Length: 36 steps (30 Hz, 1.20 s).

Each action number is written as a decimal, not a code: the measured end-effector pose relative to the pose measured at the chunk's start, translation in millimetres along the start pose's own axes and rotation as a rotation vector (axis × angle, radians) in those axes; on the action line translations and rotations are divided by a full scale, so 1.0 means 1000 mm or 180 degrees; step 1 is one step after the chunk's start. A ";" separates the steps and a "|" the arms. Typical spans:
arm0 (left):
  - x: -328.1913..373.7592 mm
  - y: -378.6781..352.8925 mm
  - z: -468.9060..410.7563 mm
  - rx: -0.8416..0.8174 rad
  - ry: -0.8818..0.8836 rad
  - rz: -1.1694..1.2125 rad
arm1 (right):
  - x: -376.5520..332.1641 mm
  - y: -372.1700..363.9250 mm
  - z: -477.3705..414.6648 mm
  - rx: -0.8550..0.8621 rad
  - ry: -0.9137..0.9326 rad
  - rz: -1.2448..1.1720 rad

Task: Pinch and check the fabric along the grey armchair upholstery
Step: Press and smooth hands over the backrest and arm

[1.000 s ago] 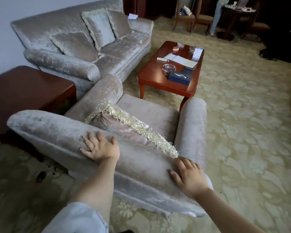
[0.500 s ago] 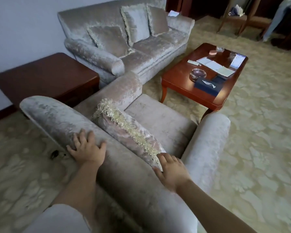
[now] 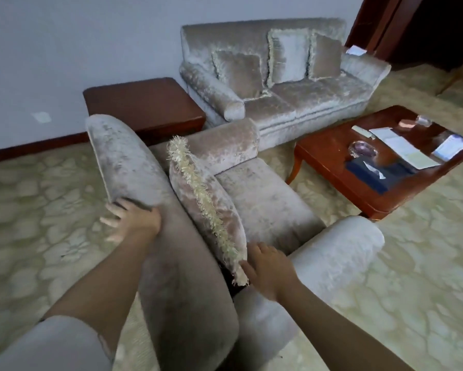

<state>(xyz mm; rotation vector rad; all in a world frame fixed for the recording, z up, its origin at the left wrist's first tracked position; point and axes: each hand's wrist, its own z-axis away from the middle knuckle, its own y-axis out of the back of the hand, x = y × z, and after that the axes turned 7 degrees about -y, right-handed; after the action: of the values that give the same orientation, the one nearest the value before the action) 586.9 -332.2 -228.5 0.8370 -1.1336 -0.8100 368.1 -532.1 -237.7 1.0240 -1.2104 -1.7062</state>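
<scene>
From my feed, the armchair [image 3: 265, 199] fills the middle of the view. Its backrest [image 3: 134, 162] runs from 11 o'clock down to 6 o'clock, and the seat opens toward 2 o'clock.

My left hand [image 3: 132, 223] sits at 8 o'clock on the backrest's outer edge. Its fingers [image 3: 110, 219] are spread and fairly straight over the rear face, with the palm pressed on the grey fabric. It is blurred, and I see no fold of cloth pinched between thumb and fingers.

My right hand [image 3: 269, 271] is at 5 o'clock, lying where the backrest meets the near armrest [image 3: 332, 253]. Its thumb side touches the lower fringed corner of the cushion [image 3: 219, 199]. The fingers bend down toward the gap behind that corner and their tips are hidden, so I cannot tell whether they hold any fabric.

The cushion stands on edge on the seat and leans against the backrest, its fringe running from 11 to 5 o'clock.

A matching sofa [image 3: 305, 103] stands against the wall at 1 o'clock, with three cushions on it. A dark side table [image 3: 144, 103] is at 11 o'clock, just beyond the backrest. A coffee table [image 3: 329, 153] at 3 o'clock carries papers, a glass dish and a dark box. Patterned carpet [image 3: 412, 263] lies under everything.
</scene>
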 end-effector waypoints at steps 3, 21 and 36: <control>-0.012 -0.016 0.051 -0.0066 0.0738 0.0139 | 0.044 0.008 0.026 0.0040 0.0211 0.0060; -0.011 -0.069 0.134 0.0773 0.0902 -0.1219 | 0.166 0.006 -0.022 -0.0348 0.0750 0.0206; 0.010 -0.103 0.216 0.1078 0.0700 -0.1643 | 0.197 -0.007 -0.093 -0.0898 0.2043 0.0747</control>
<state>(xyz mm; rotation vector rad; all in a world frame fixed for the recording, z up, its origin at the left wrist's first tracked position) 368.1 -419.8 -270.4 1.5039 -0.8765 -0.9279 381.5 -741.4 -297.3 1.0865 -0.6238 -1.1839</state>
